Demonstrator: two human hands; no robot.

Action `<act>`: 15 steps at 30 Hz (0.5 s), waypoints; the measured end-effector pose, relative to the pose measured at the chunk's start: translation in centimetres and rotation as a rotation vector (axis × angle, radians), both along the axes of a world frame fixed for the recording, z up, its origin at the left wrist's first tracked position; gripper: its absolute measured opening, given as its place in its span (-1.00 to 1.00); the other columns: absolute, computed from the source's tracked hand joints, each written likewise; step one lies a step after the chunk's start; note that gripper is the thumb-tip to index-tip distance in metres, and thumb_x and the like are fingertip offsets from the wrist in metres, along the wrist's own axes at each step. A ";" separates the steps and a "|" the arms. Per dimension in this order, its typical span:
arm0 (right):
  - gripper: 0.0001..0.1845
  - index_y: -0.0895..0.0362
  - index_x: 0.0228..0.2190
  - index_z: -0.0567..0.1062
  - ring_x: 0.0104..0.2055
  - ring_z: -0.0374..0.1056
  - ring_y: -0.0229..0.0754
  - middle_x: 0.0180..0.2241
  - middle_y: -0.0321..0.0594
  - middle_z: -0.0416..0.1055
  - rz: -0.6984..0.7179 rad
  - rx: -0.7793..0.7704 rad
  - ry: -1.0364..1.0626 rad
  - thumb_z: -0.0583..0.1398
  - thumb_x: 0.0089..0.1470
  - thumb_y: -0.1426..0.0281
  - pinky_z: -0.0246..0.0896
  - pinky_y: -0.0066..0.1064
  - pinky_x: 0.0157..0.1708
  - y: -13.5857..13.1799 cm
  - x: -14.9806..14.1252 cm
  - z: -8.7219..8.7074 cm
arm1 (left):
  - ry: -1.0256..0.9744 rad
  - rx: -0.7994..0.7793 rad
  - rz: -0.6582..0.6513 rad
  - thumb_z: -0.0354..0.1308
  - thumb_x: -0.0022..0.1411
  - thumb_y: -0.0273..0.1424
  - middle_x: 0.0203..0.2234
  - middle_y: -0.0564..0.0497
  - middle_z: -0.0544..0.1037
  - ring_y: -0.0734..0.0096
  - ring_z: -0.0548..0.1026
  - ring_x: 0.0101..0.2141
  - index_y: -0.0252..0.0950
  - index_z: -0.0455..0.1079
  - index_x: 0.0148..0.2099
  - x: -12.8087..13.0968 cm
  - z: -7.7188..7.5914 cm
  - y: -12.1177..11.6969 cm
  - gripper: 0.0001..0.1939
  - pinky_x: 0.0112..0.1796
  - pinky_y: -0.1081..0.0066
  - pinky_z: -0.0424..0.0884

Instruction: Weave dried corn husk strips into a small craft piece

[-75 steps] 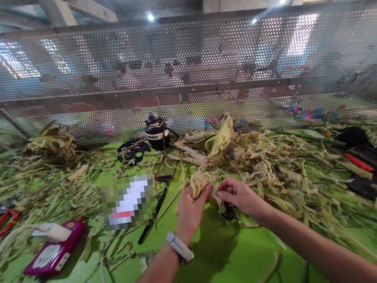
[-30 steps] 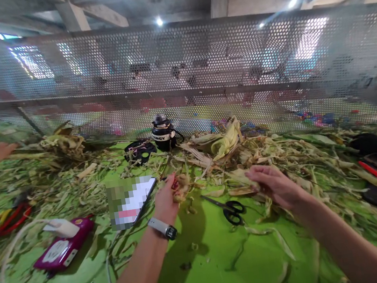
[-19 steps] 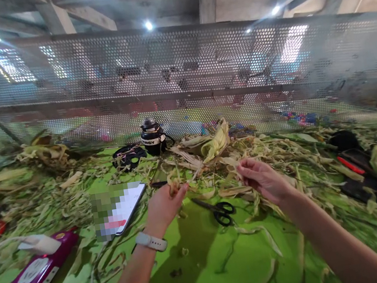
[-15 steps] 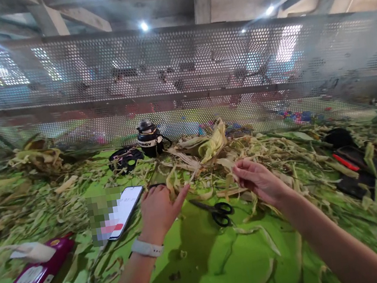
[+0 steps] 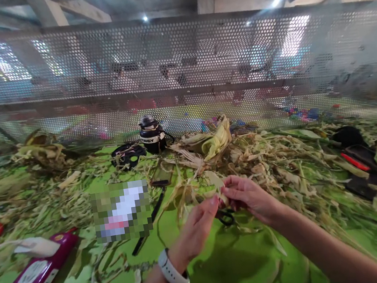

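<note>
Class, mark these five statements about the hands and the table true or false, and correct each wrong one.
1. The right hand pinches a pale leaf. True.
2. The watch is on the right wrist. False: the watch is on the left wrist.
3. A white plug sits on the purple socket. True.
4. The flask lies on its side. False: the flask stands upright.
5. The table is green. True.
</note>
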State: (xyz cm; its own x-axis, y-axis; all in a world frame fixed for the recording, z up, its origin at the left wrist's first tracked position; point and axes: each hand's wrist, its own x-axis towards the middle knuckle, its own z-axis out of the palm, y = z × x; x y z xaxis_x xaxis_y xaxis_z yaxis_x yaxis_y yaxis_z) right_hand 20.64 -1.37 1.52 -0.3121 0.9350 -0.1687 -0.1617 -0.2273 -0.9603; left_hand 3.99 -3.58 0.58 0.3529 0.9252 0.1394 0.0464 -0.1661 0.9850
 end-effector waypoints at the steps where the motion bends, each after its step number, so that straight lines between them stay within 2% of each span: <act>1: -0.65 0.18 -0.45 0.35 -0.68 0.18 -0.45 -0.64 -0.40 0.38 0.030 -0.007 -0.005 0.34 -0.15 0.22 0.02 -0.61 -0.66 -0.1 -0.3 -0.2 | -0.069 -0.091 -0.055 -0.11 0.25 -0.12 -0.48 0.00 0.51 0.35 0.39 -0.38 -0.27 0.45 -0.39 0.3 -0.2 0.0 -0.57 -0.34 0.41 0.31; 3: -0.62 0.18 -0.45 0.35 -0.68 0.20 -0.43 -0.63 -0.39 0.39 0.066 -0.020 -0.017 0.34 -0.17 0.20 0.04 -0.59 -0.66 -0.4 -0.7 -0.4 | -0.161 -0.189 -0.062 -0.08 0.23 -0.13 -0.50 0.02 0.48 0.37 0.37 -0.40 -0.27 0.43 -0.41 0.6 -0.4 0.2 -0.60 -0.33 0.41 0.31; 7: -0.57 0.16 -0.43 0.31 -0.69 0.18 -0.43 -0.65 -0.41 0.37 0.042 0.013 -0.068 0.34 -0.19 0.15 0.03 -0.59 -0.68 -0.6 -1.1 -0.9 | -0.188 -0.215 0.014 0.13 0.10 -0.20 -0.59 0.09 0.39 0.45 0.29 -0.48 -0.29 0.37 -0.50 0.5 -0.6 0.6 -0.73 -0.38 0.45 0.24; 10: -0.56 0.12 -0.41 0.25 -0.68 0.18 -0.40 -0.66 -0.45 0.34 0.000 0.087 -0.112 0.30 -0.15 0.12 0.07 -0.58 -0.68 -0.6 -1.4 -1.7 | -0.208 -0.254 0.061 0.16 0.07 -0.21 -0.61 0.09 0.37 0.48 0.25 -0.50 -0.32 0.38 -0.51 0.5 -0.9 0.6 -0.72 -0.41 0.47 0.21; 15: -0.68 0.09 -0.40 0.21 -0.62 0.21 -0.36 -0.62 -0.45 0.29 -0.036 0.249 -0.208 0.22 -0.02 0.18 0.15 -0.56 -0.65 -1.1 -2.0 -2.7 | -0.335 -0.332 0.114 0.20 0.03 -0.22 -0.55 0.05 0.42 0.43 0.33 -0.44 -0.34 0.42 -0.46 1.0 -1.6 0.4 -0.74 -0.37 0.45 0.26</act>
State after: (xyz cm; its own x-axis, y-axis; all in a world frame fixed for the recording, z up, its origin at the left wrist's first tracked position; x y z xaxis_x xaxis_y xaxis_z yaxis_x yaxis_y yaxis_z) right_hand 18.62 -2.43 -1.21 -0.2608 0.9653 0.0100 0.0397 0.0211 -0.9990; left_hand 5.00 -3.16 -1.01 0.2331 0.9690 -0.0815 -0.2829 0.1478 0.9477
